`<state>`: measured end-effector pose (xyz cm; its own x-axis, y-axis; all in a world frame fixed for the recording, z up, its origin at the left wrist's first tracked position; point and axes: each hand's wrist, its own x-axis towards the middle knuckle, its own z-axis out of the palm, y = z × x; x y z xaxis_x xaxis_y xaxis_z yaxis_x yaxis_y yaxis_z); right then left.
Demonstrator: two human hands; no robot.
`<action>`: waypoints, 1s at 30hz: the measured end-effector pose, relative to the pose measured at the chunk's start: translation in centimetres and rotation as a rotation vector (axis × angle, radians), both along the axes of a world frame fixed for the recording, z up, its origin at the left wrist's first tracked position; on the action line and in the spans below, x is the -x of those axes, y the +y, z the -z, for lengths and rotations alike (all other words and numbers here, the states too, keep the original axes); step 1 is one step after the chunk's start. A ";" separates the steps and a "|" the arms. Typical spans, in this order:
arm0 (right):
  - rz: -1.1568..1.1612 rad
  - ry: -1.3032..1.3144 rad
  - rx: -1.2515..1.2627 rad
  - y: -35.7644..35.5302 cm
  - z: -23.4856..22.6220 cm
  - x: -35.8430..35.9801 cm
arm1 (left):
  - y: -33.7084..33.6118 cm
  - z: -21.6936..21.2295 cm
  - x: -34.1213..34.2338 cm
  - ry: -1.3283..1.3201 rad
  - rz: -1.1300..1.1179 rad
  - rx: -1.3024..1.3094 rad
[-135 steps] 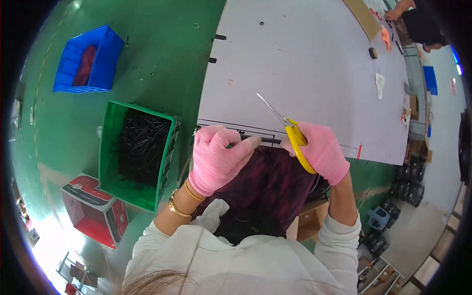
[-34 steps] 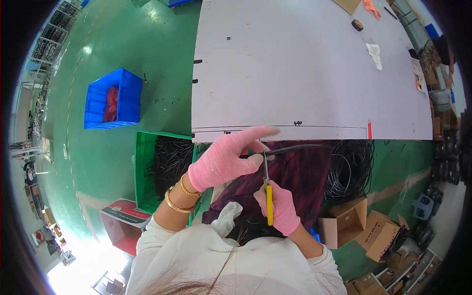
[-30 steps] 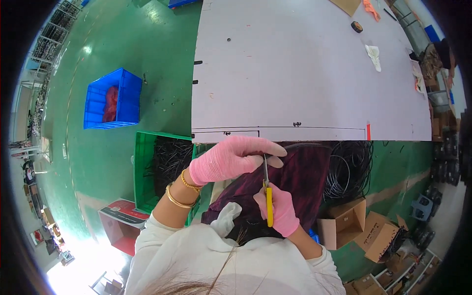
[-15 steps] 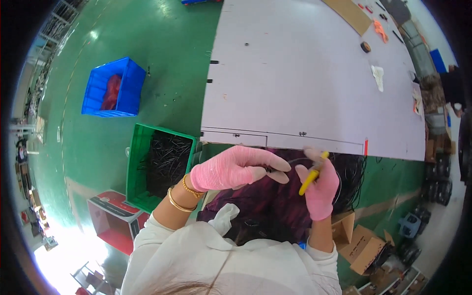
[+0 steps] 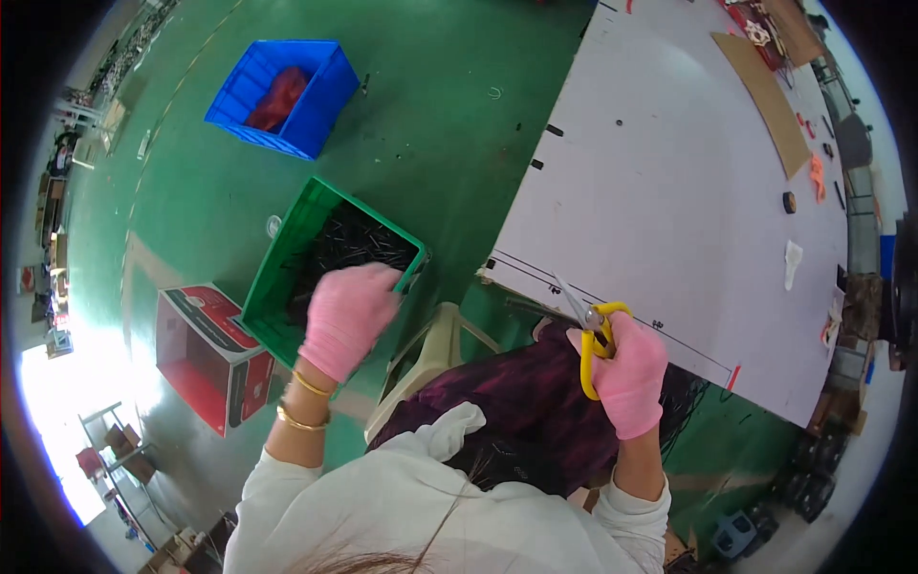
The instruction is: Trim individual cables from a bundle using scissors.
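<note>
Scissors: yellow-handled, gripped by right hand near white tabletop edge.
Left hand: gloved, fingers curled loosely, empty, over green crate.

Green floor, white worktable, glare lower left.

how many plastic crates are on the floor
2: a blue crate at upper left holding something red, and a green crate of black pieces under the left hand. Others may be hidden.

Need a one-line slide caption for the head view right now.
Left hand reaches over a green crate of black pieces; right hand holds yellow scissors.
</note>
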<state>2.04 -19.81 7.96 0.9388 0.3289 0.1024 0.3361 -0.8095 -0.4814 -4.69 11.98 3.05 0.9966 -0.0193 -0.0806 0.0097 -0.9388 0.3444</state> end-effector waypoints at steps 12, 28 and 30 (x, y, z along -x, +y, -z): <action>0.036 0.218 0.093 3.5 -1.0 -1.9 | -13.1 1.2 -4.2 -0.609 0.244 0.414; -0.021 0.229 0.164 3.7 -1.1 -2.6 | -12.7 2.3 -4.7 -0.636 0.259 0.487; -0.011 0.252 0.182 3.6 -1.1 -2.6 | -12.7 2.4 -4.8 -0.636 0.269 0.473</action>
